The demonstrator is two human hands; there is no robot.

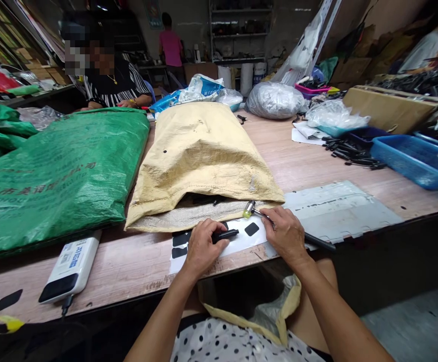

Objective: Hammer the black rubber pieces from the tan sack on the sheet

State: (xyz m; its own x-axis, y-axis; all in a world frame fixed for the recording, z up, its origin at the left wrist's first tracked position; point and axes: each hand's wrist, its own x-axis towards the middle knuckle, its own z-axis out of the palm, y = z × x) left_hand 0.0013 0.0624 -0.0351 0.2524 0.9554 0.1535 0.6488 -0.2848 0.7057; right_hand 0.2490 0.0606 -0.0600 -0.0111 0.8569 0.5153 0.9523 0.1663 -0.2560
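My left hand [204, 247] is closed around a short black plastic piece [229, 234], whose end sticks out past the fingertips. In my right hand [284, 232] is a small hammer [258, 213], with a metal head and a yellow-green face pointing left and a black grip running out to the right under my palm. Beneath both hands lies a white sheet [237, 244] bearing black rounded pads. One pad [251, 229] sits alone between the hands; several others [179, 245] are left of my left hand. A yellow woven sack [203, 151] lies just beyond, its mouth facing me with dark pieces inside.
Left is a green sack [60, 176], with a white power bank [71, 266] and cable in front. A grey plate [339, 208] lies to the right. Farther right are black parts [354, 153], a blue tray [411, 161] and a cardboard box [388, 108]. A person [116, 85] sits opposite.
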